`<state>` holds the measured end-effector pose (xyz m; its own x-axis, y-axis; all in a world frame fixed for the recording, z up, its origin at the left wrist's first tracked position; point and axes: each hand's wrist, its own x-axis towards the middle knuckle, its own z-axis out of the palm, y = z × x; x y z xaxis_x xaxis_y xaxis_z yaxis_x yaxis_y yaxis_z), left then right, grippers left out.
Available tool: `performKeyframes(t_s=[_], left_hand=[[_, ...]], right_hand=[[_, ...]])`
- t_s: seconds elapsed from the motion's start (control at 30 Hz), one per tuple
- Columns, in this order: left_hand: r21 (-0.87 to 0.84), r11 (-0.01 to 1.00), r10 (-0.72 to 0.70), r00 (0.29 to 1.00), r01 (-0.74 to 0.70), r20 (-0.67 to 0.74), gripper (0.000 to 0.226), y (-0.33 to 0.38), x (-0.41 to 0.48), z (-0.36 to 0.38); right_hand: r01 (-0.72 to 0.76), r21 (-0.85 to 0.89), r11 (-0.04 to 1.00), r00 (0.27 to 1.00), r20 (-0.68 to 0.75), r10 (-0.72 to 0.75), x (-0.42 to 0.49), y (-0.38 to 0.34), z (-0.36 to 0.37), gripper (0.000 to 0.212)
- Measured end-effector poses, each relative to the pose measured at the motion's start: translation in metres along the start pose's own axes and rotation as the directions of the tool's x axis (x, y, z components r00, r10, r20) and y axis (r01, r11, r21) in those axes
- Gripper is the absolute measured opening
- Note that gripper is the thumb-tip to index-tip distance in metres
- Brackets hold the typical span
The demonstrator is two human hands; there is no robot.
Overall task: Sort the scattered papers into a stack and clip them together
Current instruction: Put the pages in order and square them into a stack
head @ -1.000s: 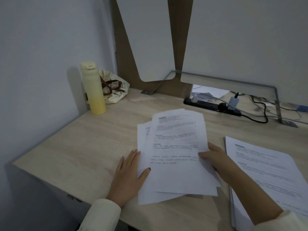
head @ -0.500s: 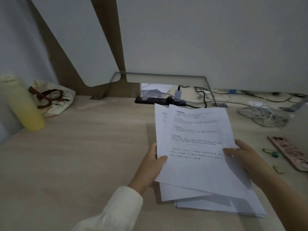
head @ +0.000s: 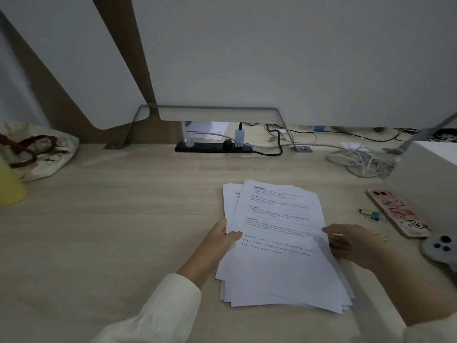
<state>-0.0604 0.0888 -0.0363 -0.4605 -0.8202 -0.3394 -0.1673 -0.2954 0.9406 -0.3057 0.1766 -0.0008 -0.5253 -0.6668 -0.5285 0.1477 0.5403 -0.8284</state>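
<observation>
Left hand [head: 220, 237] clasps the left long edge of the papers [head: 277, 243], thumb on top of the sheets, fingers hidden beneath. Right hand [head: 346, 242] rests against the right long edge, fingers partly curled; whether it pinches the sheets or only presses on them cannot be told.

Papers lie as a loose pile on the surface [head: 111, 231], right of centre, running from near the front edge toward the back. Sheets fanned: corners stagger at the near end and at the far left corner. Not yet squared.

Handling, as judged: thin, light, floppy sheets that slide easily over one another. Best held at both long edges, stood on a short edge and tapped on the surface until flush. A one-sided pinch would likely let the pile sag and splay.

Farther right, small clips [head: 370, 214] lie near the right edge, just beside a phone [head: 398, 212] in a patterned case; a grey controller [head: 440, 248] sits nearer than the phone. Clips not yet touched. One would best go on a top corner once the edges agree.

Along the back edge: power strip [head: 214, 146], tangled cables [head: 358, 159]. Far left: cloth bag [head: 37, 149].
</observation>
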Motion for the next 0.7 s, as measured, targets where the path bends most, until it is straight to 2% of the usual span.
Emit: performKeyframes(t_s=[0.1,0.17,0.27,0.37,0.43,0.53,0.6,0.7], left_hand=[[-0.028,1.0,-0.001,1.0,0.0,-0.03,0.037,-0.001,0.0,-0.01],[-0.013,1.0,0.003,0.998,-0.003,-0.062,0.036,-0.001,-0.001,-0.017],[-0.009,1.0,-0.006,0.996,0.005,-0.088,0.036,0.0,-0.001,-0.025],[-0.035,0.999,-0.012,0.998,0.01,-0.068,0.038,-0.001,-0.003,-0.031],[-0.046,0.999,-0.024,0.998,0.021,-0.062,0.04,-0.003,-0.002,-0.034],[-0.065,0.998,-0.021,0.999,0.018,-0.038,0.019,-0.004,-0.004,-0.04],[-0.084,0.996,-0.013,1.0,0.011,-0.022,0.014,-0.004,-0.005,-0.044],[-0.102,0.995,0.01,1.0,-0.013,-0.025,0.019,0.005,-0.008,-0.047]], right_hand=[[-0.033,-0.017,0.999,0.998,0.058,0.034,0.004,0.0,0.005,0.021],[0.025,-0.122,0.992,0.999,0.046,-0.019,0.009,0.001,0.012,0.031],[0.126,-0.21,0.97,0.99,0.091,-0.109,0.009,0.003,0.025,0.017],[0.143,-0.133,0.981,0.973,0.2,-0.115,0.01,0.005,0.03,0.015],[0.078,-0.031,0.996,0.952,0.299,-0.065,0.01,0.01,0.03,0.022],[0.026,0.045,0.999,0.908,0.416,-0.042,0.01,0.021,0.034,0.042],[0.112,0.065,0.992,0.902,0.412,-0.129,0.005,0.024,0.039,0.037],[0.302,0.079,0.95,0.89,0.335,-0.31,-0.011,0.018,0.045,0.034]])
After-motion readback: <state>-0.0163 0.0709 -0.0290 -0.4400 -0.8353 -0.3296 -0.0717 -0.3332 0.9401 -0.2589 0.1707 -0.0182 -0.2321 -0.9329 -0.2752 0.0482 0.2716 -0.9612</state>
